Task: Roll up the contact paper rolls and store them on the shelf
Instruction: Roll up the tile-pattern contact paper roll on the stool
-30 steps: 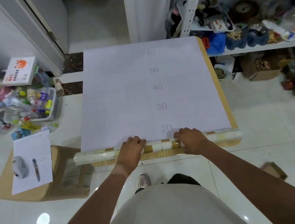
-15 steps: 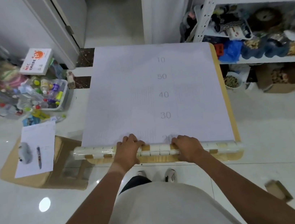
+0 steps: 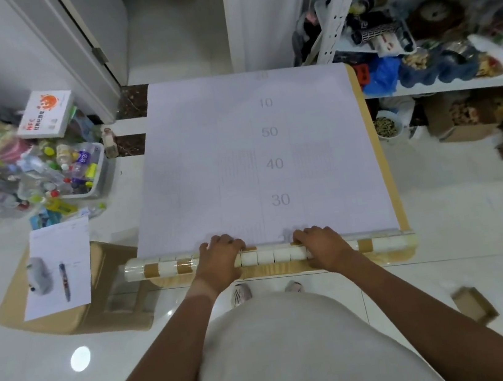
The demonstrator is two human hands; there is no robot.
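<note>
A sheet of contact paper (image 3: 224,168) lies backing side up on a small wooden table (image 3: 380,152), with grid lines and grey numbers printed on it. Its near end is wound into a roll (image 3: 272,254) with a white and tan checker pattern, lying along the table's front edge. My left hand (image 3: 220,254) presses on the roll left of its middle. My right hand (image 3: 320,243) presses on it right of the middle. Both hands curl over the roll with fingertips on the flat sheet.
A white metal shelf (image 3: 442,87) crammed with items stands at the right. A low stool (image 3: 65,300) at the left carries a paper sheet, a pen and a grey object. A bin of bottles (image 3: 76,173) sits on the floor behind it. A small cardboard box (image 3: 473,304) lies at lower right.
The roll has crept forward over the sheet, now covering the printed 20. Both hands stay on it. The head camera has moved, shifting the scene in view.
</note>
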